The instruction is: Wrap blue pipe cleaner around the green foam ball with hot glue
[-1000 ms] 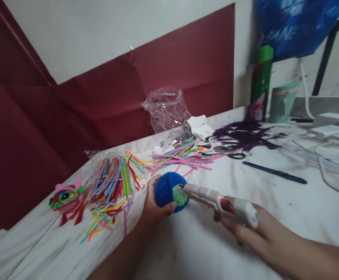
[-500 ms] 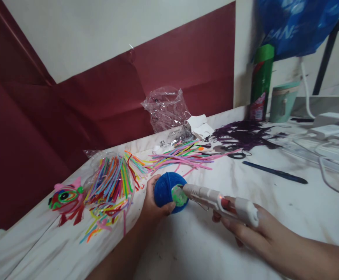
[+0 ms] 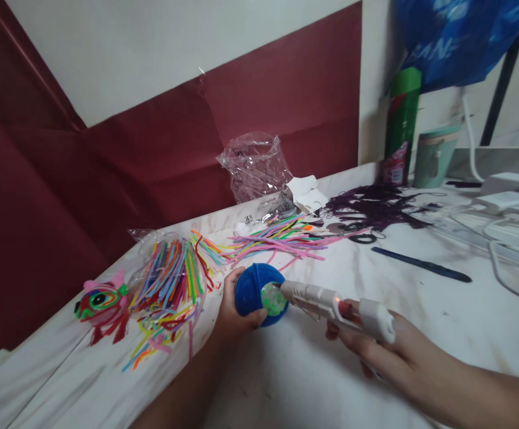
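Note:
My left hand is wrapped round a blue ball that looks covered in wound strands. A round patch on its right side shows pale green with a glossy surface. In my right hand is a white hot glue gun with a lit orange light and a red part near the grip. Its nozzle points left and is at the upper edge of the green patch; whether it touches I cannot tell. Some fingers of my right hand are hidden behind the glue gun.
Colourful pipe cleaners lie left and behind the ball. A decorated pink figure stands at far left. Dark purple strands, a dark blue pen-like tool, a green cup and white cables are at right.
The ball has turned slightly in my left hand, and the green patch looks glossier. The glue gun stays almost in place at the patch.

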Demonstrator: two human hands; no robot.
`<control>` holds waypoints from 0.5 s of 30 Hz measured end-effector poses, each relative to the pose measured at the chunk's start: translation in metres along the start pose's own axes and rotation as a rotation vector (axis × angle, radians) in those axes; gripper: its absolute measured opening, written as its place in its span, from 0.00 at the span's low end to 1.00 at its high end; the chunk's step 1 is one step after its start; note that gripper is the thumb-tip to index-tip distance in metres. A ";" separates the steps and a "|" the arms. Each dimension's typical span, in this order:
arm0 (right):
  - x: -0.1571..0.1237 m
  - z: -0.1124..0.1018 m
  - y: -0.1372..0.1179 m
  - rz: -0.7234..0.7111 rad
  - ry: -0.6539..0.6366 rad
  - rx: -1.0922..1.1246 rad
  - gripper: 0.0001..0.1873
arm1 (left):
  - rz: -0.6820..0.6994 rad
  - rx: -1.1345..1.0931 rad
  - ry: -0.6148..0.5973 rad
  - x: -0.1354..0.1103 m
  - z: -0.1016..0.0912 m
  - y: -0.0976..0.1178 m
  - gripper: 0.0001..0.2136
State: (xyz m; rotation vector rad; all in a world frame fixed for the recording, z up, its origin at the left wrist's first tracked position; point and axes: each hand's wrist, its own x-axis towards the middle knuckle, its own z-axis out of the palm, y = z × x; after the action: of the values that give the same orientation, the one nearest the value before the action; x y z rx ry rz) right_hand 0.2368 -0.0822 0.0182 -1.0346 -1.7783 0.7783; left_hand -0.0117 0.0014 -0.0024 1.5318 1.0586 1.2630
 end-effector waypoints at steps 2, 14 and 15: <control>-0.001 0.000 0.000 -0.002 -0.002 -0.007 0.12 | -0.009 -0.031 0.007 0.000 0.001 0.001 0.42; -0.002 0.001 0.003 0.091 0.021 0.024 0.10 | -0.016 -0.053 0.027 0.000 0.002 0.001 0.43; -0.002 0.001 0.002 0.096 0.021 0.034 0.10 | -0.017 -0.049 0.020 -0.001 0.002 0.002 0.42</control>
State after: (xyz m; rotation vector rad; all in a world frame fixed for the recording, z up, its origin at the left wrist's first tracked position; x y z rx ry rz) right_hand 0.2370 -0.0830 0.0154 -1.1083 -1.7021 0.8513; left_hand -0.0092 0.0001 -0.0012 1.4729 1.0443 1.2857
